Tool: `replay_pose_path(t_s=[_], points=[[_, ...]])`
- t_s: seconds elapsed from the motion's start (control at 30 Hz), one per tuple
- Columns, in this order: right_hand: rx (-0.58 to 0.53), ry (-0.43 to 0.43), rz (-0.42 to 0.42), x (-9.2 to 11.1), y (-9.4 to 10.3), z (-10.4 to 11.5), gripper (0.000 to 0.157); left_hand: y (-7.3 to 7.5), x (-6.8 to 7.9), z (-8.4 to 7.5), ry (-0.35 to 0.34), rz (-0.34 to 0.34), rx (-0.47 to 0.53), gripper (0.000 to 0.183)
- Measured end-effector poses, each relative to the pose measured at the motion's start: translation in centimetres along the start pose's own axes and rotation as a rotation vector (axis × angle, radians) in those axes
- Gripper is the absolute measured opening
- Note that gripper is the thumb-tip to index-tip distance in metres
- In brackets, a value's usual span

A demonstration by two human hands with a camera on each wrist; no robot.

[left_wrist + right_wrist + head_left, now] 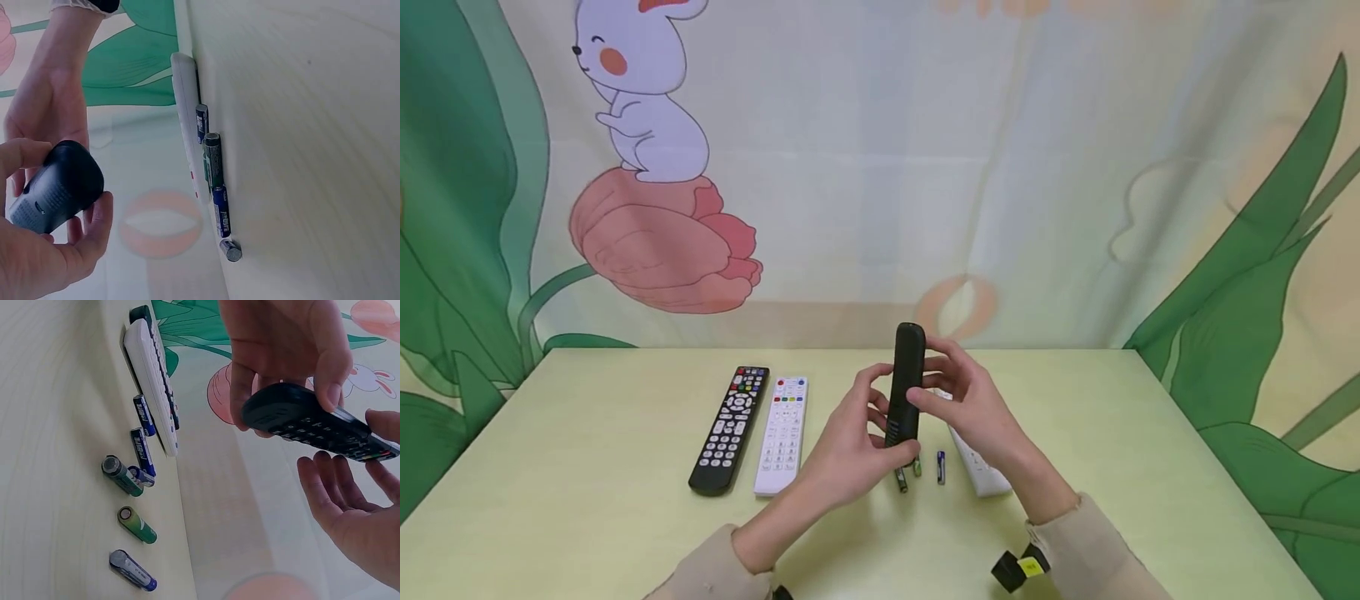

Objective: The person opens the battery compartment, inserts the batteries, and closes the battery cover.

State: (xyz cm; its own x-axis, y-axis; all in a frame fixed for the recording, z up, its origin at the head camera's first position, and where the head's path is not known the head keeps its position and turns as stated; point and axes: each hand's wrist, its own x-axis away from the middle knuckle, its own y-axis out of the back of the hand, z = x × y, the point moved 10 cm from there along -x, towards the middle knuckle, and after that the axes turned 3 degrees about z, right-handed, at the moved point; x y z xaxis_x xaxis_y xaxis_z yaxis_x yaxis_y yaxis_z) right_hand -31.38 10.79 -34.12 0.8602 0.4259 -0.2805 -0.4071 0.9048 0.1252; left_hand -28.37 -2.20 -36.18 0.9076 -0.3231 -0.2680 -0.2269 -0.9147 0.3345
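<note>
A black remote control [907,379] is raised above the table, tilted upright, its plain back toward the head view. My left hand [859,446] grips its lower end, thumb across the back. With thumb on the back and fingers behind, my right hand [966,408] pinches it higher up. The remote's buttons [325,434] show in the right wrist view, facing away from me. On the table below lie several loose batteries, among them a blue one [941,468], a green one [137,525] and a dark green one [213,159]. The hands hide some of them in the head view.
To the left lie another black remote [730,429] and a white remote [782,437], buttons up. A second white remote [983,471] lies partly beneath my right hand. Behind the pale table [587,533] hangs a printed curtain [865,167].
</note>
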Motion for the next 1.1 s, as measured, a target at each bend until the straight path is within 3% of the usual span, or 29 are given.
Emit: replay_pose_path(t_s=[0.4,0.67,1.1], points=[[-0.074,0.045,0.027,0.3,-0.6,0.1,0.061,-0.2,0.5,-0.2,-0.037,0.023,0.099,0.087],[-0.018,0.064,0.007,0.3,-0.2,0.5,0.059,-0.7,0.1,-0.4,-0.059,0.065,0.140,0.085],[0.103,0.027,-0.002,0.3,0.8,0.1,0.056,0.1,0.3,0.0,-0.048,0.049,-0.138,0.065]])
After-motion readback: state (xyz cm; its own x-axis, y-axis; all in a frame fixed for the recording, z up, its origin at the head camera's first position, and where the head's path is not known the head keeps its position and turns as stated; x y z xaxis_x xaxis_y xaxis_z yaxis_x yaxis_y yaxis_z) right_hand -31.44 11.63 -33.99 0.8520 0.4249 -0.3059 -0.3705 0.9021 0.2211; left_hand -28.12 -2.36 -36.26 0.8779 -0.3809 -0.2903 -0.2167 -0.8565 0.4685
